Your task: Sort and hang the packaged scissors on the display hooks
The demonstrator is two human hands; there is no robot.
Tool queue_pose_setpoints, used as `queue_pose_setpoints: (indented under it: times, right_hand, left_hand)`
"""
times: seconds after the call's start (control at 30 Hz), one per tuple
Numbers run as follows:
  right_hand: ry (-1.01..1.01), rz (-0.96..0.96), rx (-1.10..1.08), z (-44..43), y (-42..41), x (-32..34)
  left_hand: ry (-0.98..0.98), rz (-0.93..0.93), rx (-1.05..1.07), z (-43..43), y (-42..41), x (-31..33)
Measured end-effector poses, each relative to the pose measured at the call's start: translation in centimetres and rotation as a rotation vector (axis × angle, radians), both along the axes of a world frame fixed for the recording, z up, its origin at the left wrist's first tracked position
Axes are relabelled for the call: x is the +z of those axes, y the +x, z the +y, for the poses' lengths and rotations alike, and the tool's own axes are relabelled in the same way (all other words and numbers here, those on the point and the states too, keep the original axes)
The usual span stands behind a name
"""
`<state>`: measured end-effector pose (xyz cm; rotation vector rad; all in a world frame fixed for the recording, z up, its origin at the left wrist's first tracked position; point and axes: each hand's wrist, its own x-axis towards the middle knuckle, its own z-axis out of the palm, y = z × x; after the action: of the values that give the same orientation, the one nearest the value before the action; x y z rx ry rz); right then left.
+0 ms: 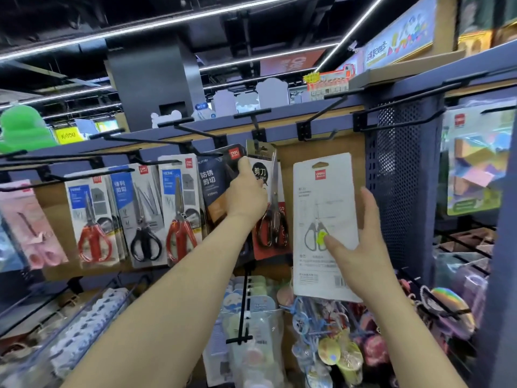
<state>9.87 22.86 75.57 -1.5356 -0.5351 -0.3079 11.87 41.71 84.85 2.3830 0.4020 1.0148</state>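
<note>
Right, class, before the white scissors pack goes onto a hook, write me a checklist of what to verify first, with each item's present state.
1. Grip: the right hand holds the white pack, thumb on its card: ok.
2. Hang hole uncovered: ok.
3. Empty hook above the pack is bare: ok.
4. Facing: the barcode side faces us, probably the back: not ok.
5. Left hand out of the way: it grips the hanging pack beside, apart from the empty hook: ok.
6. Same type as its neighbours: its front is hidden: cannot tell.
</note>
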Motion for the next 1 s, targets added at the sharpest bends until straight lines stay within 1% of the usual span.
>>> queue_pose_setpoints:
  times: [0.1,0.27,0.3,0.33,0.4,0.43,0.47,0.53,0.63,0.67,0.7,0.77,0.93,1.0]
  right_hand:
    - [0.038,0.022,0.007,0.5,0.1,-0.1]
    - [0.118,0.085,0.044,0.8,-0.4,-0.3]
    - [0.135,0.100,0.064,0.9,-0.5,-0.3]
    - [0.144,0.114,0.083,0.9,-0.6,-0.3]
    - [0.138,0.133,0.121,0.9,-0.9,-0.2]
    - [0.143,0.141,0.144,0.9,-1.0,-0.1]
    - [0.156,0.153,0.166,1.0,-1.1,-0.1]
    - [0.182,0.193,0.196,1.1,-1.0,0.0]
    - [0.260,0.312,0.231,1.7,0.3,0.5]
    - [0.283,0.342,0.234,1.9,0.7,0.8]
    - [0.295,0.358,0.234,2.2,1.2,1.0]
    - [0.306,0.367,0.230,2.5,1.8,1.1]
    - [0.299,0.346,0.192,2.5,2.3,0.2]
    - [0.310,0.351,0.186,2.4,2.5,0.1]
  left_hand:
    - [0.078,0.044,0.009,0.1,-0.3,0.7]
    - [0.118,-0.097,0.094,-0.2,-2.7,0.2]
    - [0.124,-0.128,0.076,-0.3,-3.4,0.0]
    - [0.091,-0.158,0.020,-0.3,-3.9,-0.3]
    - [-0.044,-0.172,-0.143,-0.8,-5.1,-1.1]
    - [-0.050,-0.165,-0.183,-1.0,-5.5,-1.5]
    - [-0.001,-0.161,-0.178,-0.9,-5.7,-1.8]
    - [0.090,-0.153,-0.092,0.0,-5.2,-1.9]
    - [0.127,0.018,0.055,1.0,-3.7,-1.0]
    - [0.143,0.061,0.090,1.0,-3.2,-0.9]
    - [0.144,0.065,0.113,0.8,-2.7,-0.8]
    - [0.074,0.001,0.130,0.8,-1.8,-0.5]
    - [-0.245,-0.133,0.065,2.6,-1.3,-0.9]
    - [-0.296,-0.158,0.047,3.0,-1.5,-1.2]
